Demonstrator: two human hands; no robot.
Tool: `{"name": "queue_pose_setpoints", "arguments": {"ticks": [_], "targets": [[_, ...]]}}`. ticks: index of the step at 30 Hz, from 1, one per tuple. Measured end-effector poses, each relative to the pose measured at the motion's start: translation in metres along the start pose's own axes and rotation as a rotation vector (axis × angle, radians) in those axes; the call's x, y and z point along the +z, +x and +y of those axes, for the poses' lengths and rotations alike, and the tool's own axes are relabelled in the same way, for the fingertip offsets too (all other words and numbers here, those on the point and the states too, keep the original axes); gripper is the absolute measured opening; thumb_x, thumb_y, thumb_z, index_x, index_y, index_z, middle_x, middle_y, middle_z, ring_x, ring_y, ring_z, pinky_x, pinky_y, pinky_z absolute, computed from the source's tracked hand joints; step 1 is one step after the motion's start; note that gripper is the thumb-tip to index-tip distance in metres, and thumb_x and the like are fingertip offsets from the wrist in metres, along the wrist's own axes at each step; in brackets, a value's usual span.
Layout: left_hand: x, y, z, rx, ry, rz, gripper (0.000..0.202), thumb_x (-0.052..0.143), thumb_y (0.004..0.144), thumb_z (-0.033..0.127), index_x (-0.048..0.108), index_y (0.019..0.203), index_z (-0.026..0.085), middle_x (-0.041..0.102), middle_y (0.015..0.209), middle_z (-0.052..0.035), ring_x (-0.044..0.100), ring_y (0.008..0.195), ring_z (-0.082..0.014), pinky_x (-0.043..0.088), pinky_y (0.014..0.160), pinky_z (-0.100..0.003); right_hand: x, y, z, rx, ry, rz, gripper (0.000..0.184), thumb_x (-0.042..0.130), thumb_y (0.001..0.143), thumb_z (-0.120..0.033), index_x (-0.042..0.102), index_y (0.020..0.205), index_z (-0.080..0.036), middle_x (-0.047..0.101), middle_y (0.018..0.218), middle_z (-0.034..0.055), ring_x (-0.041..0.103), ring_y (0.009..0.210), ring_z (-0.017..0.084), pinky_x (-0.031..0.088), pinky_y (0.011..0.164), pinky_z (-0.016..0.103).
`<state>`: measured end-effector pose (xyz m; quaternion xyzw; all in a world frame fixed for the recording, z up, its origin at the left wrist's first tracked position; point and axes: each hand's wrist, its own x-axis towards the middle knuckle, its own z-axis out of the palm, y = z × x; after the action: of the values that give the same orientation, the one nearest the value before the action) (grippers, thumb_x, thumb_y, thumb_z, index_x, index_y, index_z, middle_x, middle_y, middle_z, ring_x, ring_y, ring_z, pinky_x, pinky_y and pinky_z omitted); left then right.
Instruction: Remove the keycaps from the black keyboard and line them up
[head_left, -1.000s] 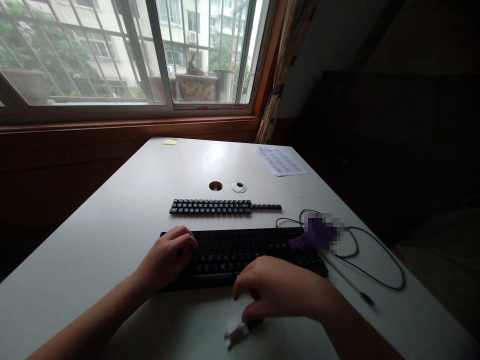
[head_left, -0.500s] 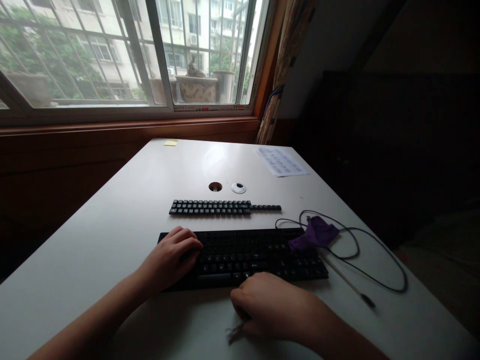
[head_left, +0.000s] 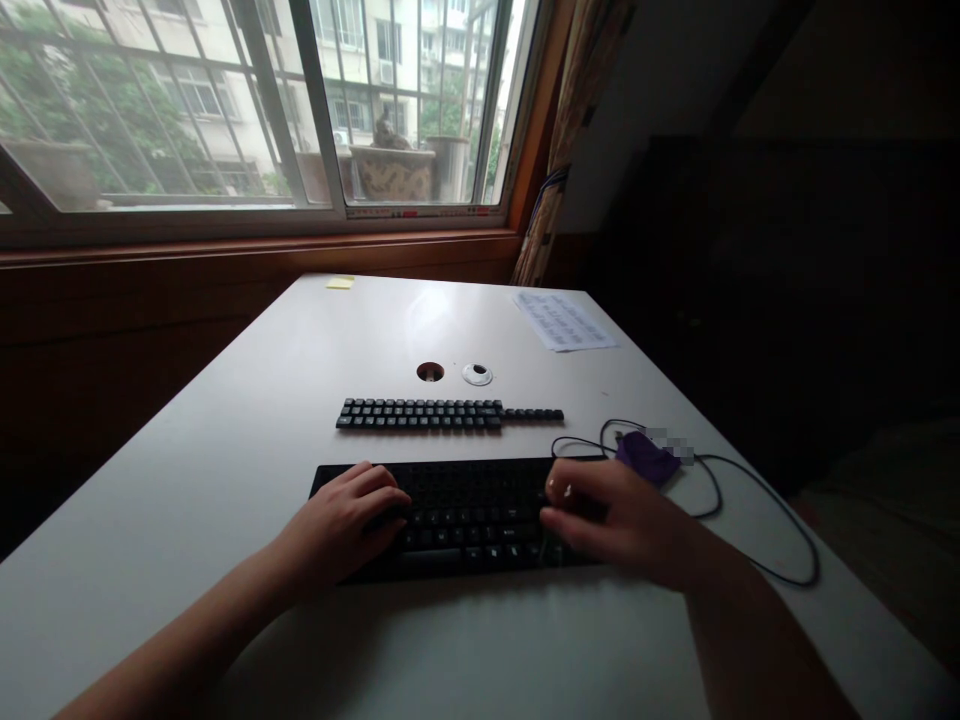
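A black keyboard (head_left: 465, 505) lies on the white table (head_left: 225, 470) in front of me, with several of its upper keys gone. My left hand (head_left: 341, 525) rests on its left end, fingers curled down over the keys and holding it. My right hand (head_left: 626, 520) is over the keyboard's right part, fingers pinched together, with a small pale tool (head_left: 568, 492) glinting at the fingertips. Beyond the keyboard, several loose black keycaps (head_left: 442, 414) lie in neat rows.
A purple cloth (head_left: 646, 457) and the looped black cable (head_left: 780, 530) lie right of the keyboard. Farther back are a cable hole (head_left: 430, 372), its white cap (head_left: 477, 374), a printed sheet (head_left: 564, 322) and a yellow sticky note (head_left: 340, 283). The table's right edge borders dark space.
My right hand picked up the small tool from the table in front of the keyboard and moved up and right onto the keyboard's right part. The left hand stayed put.
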<state>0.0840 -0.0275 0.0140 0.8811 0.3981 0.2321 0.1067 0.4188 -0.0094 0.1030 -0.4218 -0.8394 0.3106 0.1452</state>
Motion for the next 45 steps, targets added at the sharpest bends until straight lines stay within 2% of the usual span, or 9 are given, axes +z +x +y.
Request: {"name": "queue_pose_setpoints", "arguments": {"ticks": [1, 3, 7, 14, 21, 27, 32, 36, 45], "targets": [[0.0, 0.0, 0.0, 0.001, -0.001, -0.001, 0.02, 0.059, 0.088, 0.019, 0.065, 0.107, 0.023, 0.064, 0.1, -0.0075, 0.06, 0.09, -0.0213, 0.054, 0.077, -0.035, -0.006, 0.0, 0.008, 0.045, -0.018, 0.115, 0.023, 0.057, 0.089, -0.039, 0.054, 0.076, -0.021, 0.057, 0.065, -0.0023, 0.052, 0.057, 0.012, 0.038, 0.053, 0.022], [0.0, -0.001, 0.0, 0.005, 0.0, -0.01, 0.021, 0.059, 0.089, 0.019, 0.065, 0.108, 0.023, 0.064, 0.1, -0.0078, 0.06, 0.091, -0.0213, 0.054, 0.077, -0.035, -0.013, 0.0, 0.02, 0.142, -0.021, 0.264, 0.027, 0.054, 0.091, -0.044, 0.054, 0.075, -0.022, 0.057, 0.06, -0.0034, 0.053, 0.052, 0.011, 0.039, 0.051, 0.023], [0.0, -0.001, 0.0, -0.002, 0.009, -0.043, 0.018, 0.057, 0.091, 0.021, 0.065, 0.108, 0.023, 0.063, 0.102, -0.008, 0.06, 0.092, -0.0218, 0.053, 0.078, -0.035, -0.018, 0.002, 0.028, 0.235, -0.024, 0.35, 0.027, 0.054, 0.091, -0.044, 0.056, 0.074, -0.022, 0.062, 0.058, -0.0039, 0.059, 0.047, 0.012, 0.043, 0.051, 0.023], [-0.001, -0.002, 0.003, -0.004, 0.026, -0.086, 0.016, 0.055, 0.094, 0.024, 0.065, 0.107, 0.023, 0.062, 0.1, -0.0078, 0.058, 0.091, -0.022, 0.052, 0.078, -0.035, -0.018, 0.004, 0.028, 0.246, -0.104, 0.307, 0.027, 0.055, 0.09, -0.041, 0.057, 0.071, -0.023, 0.067, 0.059, -0.0039, 0.063, 0.05, 0.012, 0.045, 0.055, 0.024], [0.0, -0.003, 0.002, -0.004, 0.045, -0.096, 0.016, 0.054, 0.095, 0.025, 0.065, 0.106, 0.022, 0.062, 0.097, -0.0075, 0.057, 0.09, -0.0222, 0.051, 0.077, -0.036, -0.012, 0.006, 0.033, 0.279, -0.055, 0.293, 0.026, 0.057, 0.089, -0.043, 0.058, 0.074, -0.022, 0.07, 0.066, -0.0031, 0.066, 0.052, 0.012, 0.048, 0.057, 0.023], [0.0, -0.003, 0.002, 0.0, 0.042, -0.095, 0.016, 0.054, 0.095, 0.025, 0.065, 0.106, 0.022, 0.062, 0.096, -0.007, 0.057, 0.089, -0.0219, 0.051, 0.076, -0.036, -0.009, 0.006, 0.033, 0.315, -0.054, 0.275, 0.03, 0.058, 0.088, -0.044, 0.056, 0.069, -0.021, 0.07, 0.063, -0.0013, 0.068, 0.054, 0.014, 0.047, 0.055, 0.024], [0.0, -0.003, 0.002, -0.003, 0.038, -0.097, 0.016, 0.054, 0.095, 0.025, 0.064, 0.106, 0.022, 0.062, 0.097, -0.0069, 0.056, 0.09, -0.022, 0.05, 0.077, -0.036, -0.009, 0.005, 0.031, 0.348, -0.101, 0.203, 0.033, 0.059, 0.087, -0.046, 0.056, 0.065, -0.022, 0.068, 0.057, -0.0013, 0.066, 0.053, 0.015, 0.044, 0.053, 0.025], [0.001, -0.002, 0.001, 0.0, 0.038, -0.095, 0.016, 0.054, 0.095, 0.024, 0.064, 0.107, 0.022, 0.062, 0.097, -0.0071, 0.056, 0.09, -0.0221, 0.05, 0.076, -0.036, -0.011, 0.004, 0.033, 0.379, -0.107, 0.211, 0.032, 0.059, 0.086, -0.046, 0.057, 0.065, -0.022, 0.068, 0.056, -0.0012, 0.066, 0.053, 0.015, 0.043, 0.053, 0.026], [0.001, -0.003, 0.001, 0.002, 0.043, -0.102, 0.017, 0.053, 0.095, 0.024, 0.064, 0.108, 0.023, 0.062, 0.098, -0.0071, 0.056, 0.091, -0.0221, 0.05, 0.077, -0.035, -0.019, 0.002, 0.046, 0.415, 0.04, 0.185, 0.03, 0.06, 0.086, -0.045, 0.057, 0.069, -0.02, 0.068, 0.059, -0.0009, 0.065, 0.053, 0.015, 0.046, 0.056, 0.025]]}}
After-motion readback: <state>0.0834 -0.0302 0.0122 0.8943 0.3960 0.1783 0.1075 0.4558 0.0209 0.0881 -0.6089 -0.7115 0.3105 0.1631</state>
